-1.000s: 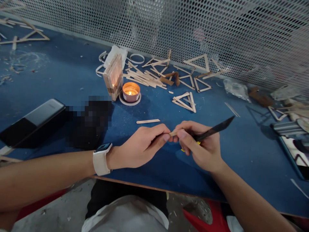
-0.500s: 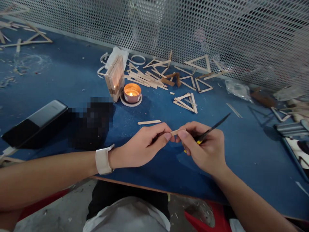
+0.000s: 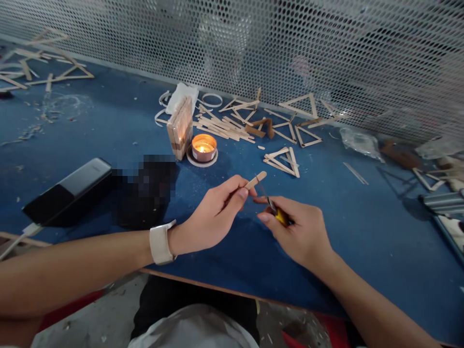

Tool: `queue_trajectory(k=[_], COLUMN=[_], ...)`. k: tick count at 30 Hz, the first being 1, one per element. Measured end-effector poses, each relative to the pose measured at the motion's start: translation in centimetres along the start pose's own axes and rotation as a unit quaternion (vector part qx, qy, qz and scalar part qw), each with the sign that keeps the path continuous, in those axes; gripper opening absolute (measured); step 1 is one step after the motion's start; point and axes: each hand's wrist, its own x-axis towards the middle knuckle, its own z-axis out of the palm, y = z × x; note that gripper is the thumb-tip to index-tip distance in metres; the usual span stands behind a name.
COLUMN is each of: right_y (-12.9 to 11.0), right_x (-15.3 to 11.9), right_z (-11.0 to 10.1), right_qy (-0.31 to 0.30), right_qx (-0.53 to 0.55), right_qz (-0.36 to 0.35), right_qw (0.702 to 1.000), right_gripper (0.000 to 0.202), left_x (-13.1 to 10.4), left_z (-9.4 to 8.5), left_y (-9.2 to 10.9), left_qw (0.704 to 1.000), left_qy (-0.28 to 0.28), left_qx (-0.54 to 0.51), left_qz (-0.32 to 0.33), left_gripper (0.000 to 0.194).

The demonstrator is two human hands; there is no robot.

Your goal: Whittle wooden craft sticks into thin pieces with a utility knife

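A small tin [image 3: 203,156] holds a lit candle [image 3: 204,149] — glowing orange inside — and sits on a round disc [image 3: 202,165], left of centre, with a wrapped pack [image 3: 180,129] upright just left of it. Nearer, over the blue table [image 3: 366,246], the left hand [image 3: 214,212] pinches a wooden stick [image 3: 255,180]; the right hand [image 3: 300,229] grips a knife [image 3: 281,217], blade against the stick.

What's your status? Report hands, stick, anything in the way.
Left hand pinching wooden stick. Right hand gripping yellow-handled cutter, blade at stick. Lit candle beyond hands, not between them.
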Motion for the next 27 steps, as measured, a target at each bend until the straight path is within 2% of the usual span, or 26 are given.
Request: queue_trajectory(k=[3,8,12,14,17,23,27], right_y=[-0.5,-0.8,-0.8,-0.8,-0.8,-1.4,-1.7], right_x=[-0.5,-0.7,-0.4,-0.3,-0.2,-0.6,-0.9], right_z=[-0.3,-0.4,-0.3,-0.2,0.0,0.3,0.4], right_qy=[-0.078,-0.146,-0.194,-0.204,-0.191,-0.212,-0.178], right_qx=[0.1,0.327,0.385,0.386,0.386,0.395,0.385], right_qz=[0.068,0.193,0.237,0.247,0.233,0.211,0.195], right_qw=[0.99,0.914,0.871,0.865,0.872,0.869,0.884], right_gripper=[0.034,0.035,0.04,0.042,0.041,0.036,0.034], left_x=[0.1,0.1,0.0,0.0,-0.1,-0.1,-0.1], left_z=[0.0,-0.1,-0.1,-0.1,-0.1,0.0,0.1], left_y=[0.2,0.1,-0.3,-0.3,0.0,0.9,0.9], left_qw=[1.0,0.999,0.999,0.998,0.994,0.99,0.991], left_qy=[0.002,-0.004,-0.017,-0.013,0.0,-0.033,-0.019], left_qx=[0.028,0.035,0.042,0.061,0.109,0.133,0.129], left_qz=[-0.006,-0.006,0.003,0.004,0.01,0.019,0.02], left_gripper=[0.031,0.03,0.03,0.03,0.029,0.023,0.026])
